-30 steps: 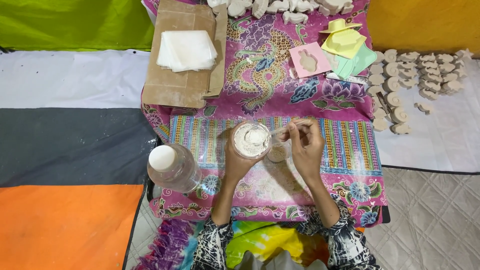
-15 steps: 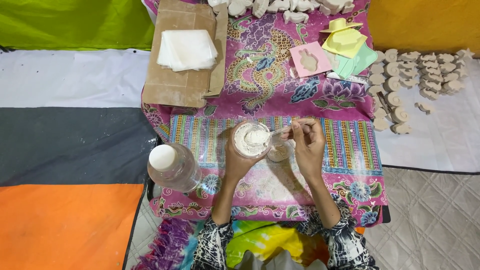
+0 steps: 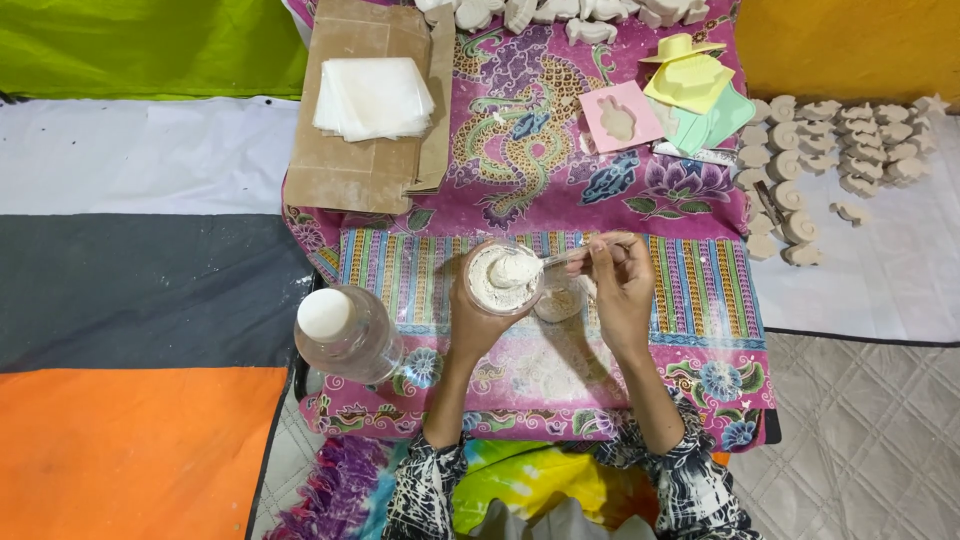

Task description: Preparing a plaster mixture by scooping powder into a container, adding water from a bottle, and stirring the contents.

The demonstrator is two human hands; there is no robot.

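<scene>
My left hand (image 3: 478, 318) holds a clear plastic cup (image 3: 503, 279) filled with off-white powder, lifted over the striped cloth (image 3: 700, 290). My right hand (image 3: 622, 285) grips a spoon (image 3: 545, 262) whose bowl rests in the powder. Just under the spoon and between my hands sits a second small cup (image 3: 560, 303) with beige mix in it. A clear plastic bottle with a white cap (image 3: 343, 333) stands to the left of my left hand.
A brown cardboard sheet (image 3: 366, 170) with a stack of white squares (image 3: 373, 97) lies at the back left. Pastel moulds (image 3: 690, 85) sit at the back right. Several pale cast figures (image 3: 840, 150) line the white sheet on the right and the top edge.
The spoon has moved a little left, from the cup's rim into the powder. The cup and my left hand stay in about the same place.
</scene>
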